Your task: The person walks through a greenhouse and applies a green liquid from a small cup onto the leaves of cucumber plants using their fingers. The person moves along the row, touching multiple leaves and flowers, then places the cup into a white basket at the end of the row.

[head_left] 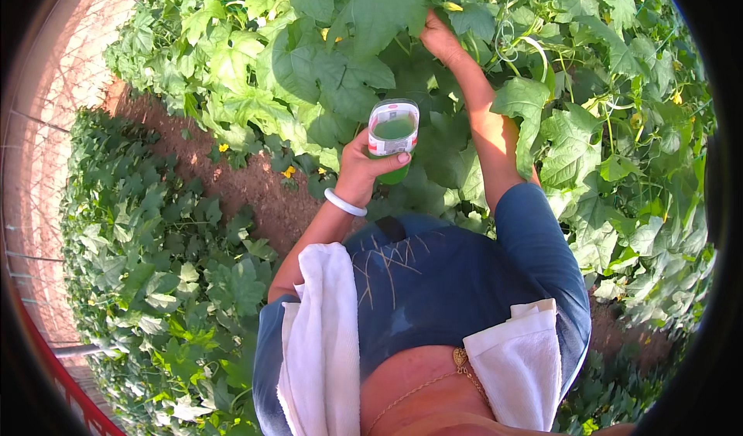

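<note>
My left hand [361,166] is wrapped around a clear plastic container [395,150] that bears a printed label. Green liquid [393,128] shows inside it, and its top is open. A pale bangle [345,202] circles the left wrist. Farther out, my right hand [438,37] reaches in among broad green leaves of a flowering vine crop. A large lobed leaf [383,15] covers its fingers, so what they touch or hold is hidden. Just right of that hand is a yellow flower bud [452,6].
Leafy vines [569,146] climb close on the right, with strings and curling tendrils [506,32]. Another leafy row [157,273] stands at left, beyond a bare soil path [255,186]. A white towel [325,331] hangs over my shoulders. Wire-like lines cross the pale far-left boundary [40,134].
</note>
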Demonstrator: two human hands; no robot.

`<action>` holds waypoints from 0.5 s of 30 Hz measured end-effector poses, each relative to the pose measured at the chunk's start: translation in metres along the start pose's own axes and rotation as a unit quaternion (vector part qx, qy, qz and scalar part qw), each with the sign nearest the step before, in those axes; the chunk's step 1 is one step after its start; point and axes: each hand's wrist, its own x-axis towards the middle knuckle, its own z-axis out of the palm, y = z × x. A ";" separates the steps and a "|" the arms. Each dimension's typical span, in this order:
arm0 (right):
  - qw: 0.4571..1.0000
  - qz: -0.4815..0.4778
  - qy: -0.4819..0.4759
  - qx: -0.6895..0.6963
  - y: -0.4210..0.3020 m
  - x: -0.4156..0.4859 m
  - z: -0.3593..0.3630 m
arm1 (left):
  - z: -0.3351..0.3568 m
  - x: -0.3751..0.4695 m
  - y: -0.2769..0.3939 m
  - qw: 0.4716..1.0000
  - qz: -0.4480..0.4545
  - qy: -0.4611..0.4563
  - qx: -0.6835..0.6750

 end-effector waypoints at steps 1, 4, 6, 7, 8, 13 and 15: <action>0.999 -0.029 -0.023 -0.001 -0.012 -0.015 -0.006 | 0.002 0.003 0.001 1.000 0.003 -0.012 -0.002; 0.995 -0.051 -0.010 0.081 -0.038 -0.056 0.002 | 0.003 0.007 0.001 1.000 0.007 -0.025 0.009; 0.990 -0.033 0.006 0.134 -0.036 -0.063 0.005 | 0.005 0.010 0.001 1.000 0.009 -0.025 0.006; 0.989 -0.009 0.013 0.144 -0.031 -0.061 0.005 | 0.006 0.011 0.001 1.000 0.011 -0.024 0.006; 0.988 0.014 0.020 0.154 -0.026 -0.059 0.006 | 0.007 0.012 0.002 1.000 0.014 -0.023 0.007; 0.985 -0.122 0.099 -0.074 -0.088 -0.067 0.000 | 0.007 0.016 0.008 0.999 0.025 -0.017 0.017; 0.978 -0.139 0.097 -0.118 -0.112 -0.072 -0.007 | 0.006 0.020 0.009 0.999 0.032 0.004 0.010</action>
